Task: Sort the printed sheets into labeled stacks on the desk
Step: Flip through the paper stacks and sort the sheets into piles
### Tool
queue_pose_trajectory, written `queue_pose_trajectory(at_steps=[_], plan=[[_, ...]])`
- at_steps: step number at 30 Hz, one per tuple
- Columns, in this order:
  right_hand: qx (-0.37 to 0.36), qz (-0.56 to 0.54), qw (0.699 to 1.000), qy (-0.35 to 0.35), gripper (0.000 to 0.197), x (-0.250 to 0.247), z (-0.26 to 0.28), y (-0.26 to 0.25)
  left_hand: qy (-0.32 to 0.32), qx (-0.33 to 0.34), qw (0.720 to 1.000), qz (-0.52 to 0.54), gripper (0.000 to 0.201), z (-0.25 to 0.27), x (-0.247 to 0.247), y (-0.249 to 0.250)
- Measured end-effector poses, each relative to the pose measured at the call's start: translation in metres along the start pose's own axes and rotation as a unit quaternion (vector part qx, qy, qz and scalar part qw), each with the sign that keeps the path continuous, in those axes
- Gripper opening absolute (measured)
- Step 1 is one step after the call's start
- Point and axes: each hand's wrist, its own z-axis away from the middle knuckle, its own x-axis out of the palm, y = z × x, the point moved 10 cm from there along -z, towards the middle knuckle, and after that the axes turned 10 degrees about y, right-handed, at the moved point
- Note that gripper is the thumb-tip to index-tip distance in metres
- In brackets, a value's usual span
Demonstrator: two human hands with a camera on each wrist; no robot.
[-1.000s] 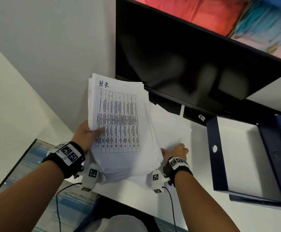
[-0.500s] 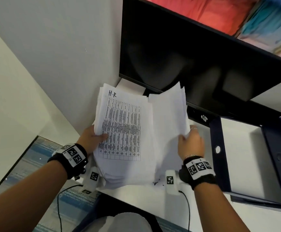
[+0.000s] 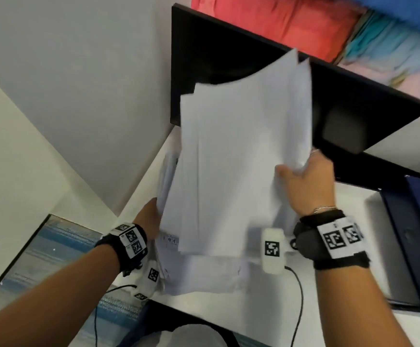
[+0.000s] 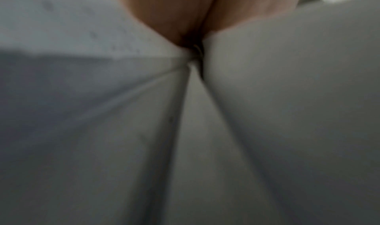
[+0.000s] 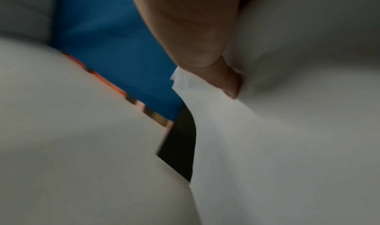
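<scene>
The right hand is pinching a sheaf of papers at its right edge, thumb on the near face and fingers curled behind, and is holding it raised on end in front of the monitor; the blank backs are facing the head camera, so any label is hidden. The left hand is gripping the left edge of the thicker stack that is lying partly on the white counter, though its fingers are mostly hidden behind the paper. The step in hand is probably parting this sheaf from the rest and carrying it to its own pile; doing it well means keeping the pinch deep enough that the inner sheets are not sliding out, since the top corners are already fanning apart; the left hand should be pressing the remaining stack steady, because it is overhanging the counter's front edge. An open blue binder is lying to the right, near enough to crowd a new pile.
</scene>
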Motion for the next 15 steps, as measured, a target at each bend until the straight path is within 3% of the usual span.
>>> queue_pose_trajectory(at_steps=[3, 5, 6, 7, 10, 15], plan=[[0.11, 0.012, 0.988, -0.105, 0.04, 0.073, 0.022, 0.076, -0.016, -0.128, 0.973, 0.192, 0.027, 0.006, 0.001, -0.02], [0.175, 0.035, 0.971, -0.156, 0.053, 0.112, 0.042, 0.122, -0.02, -0.234, 0.913, 0.333, 0.043, 0.01, 0.003, -0.035], [0.2, 0.06, 0.962, -0.174, 0.061, 0.127, 0.052, 0.142, -0.025, -0.261, 0.897, 0.355, 0.052, 0.01, 0.004, -0.038], [0.218, 0.095, 0.952, -0.19, 0.067, 0.137, 0.062, 0.156, -0.029, -0.269, 0.897, 0.349, 0.058, 0.009, 0.005, -0.038], [0.185, 0.186, 0.941, -0.212, 0.066, 0.163, 0.078, 0.168, -0.019, -0.238, 0.942, 0.236, 0.069, 0.004, 0.009, -0.025], [0.157, 0.175, 0.94, -0.246, 0.066, 0.191, 0.095, 0.162, -0.017, -0.17, 0.985, -0.005, 0.06, -0.003, 0.019, -0.009]])
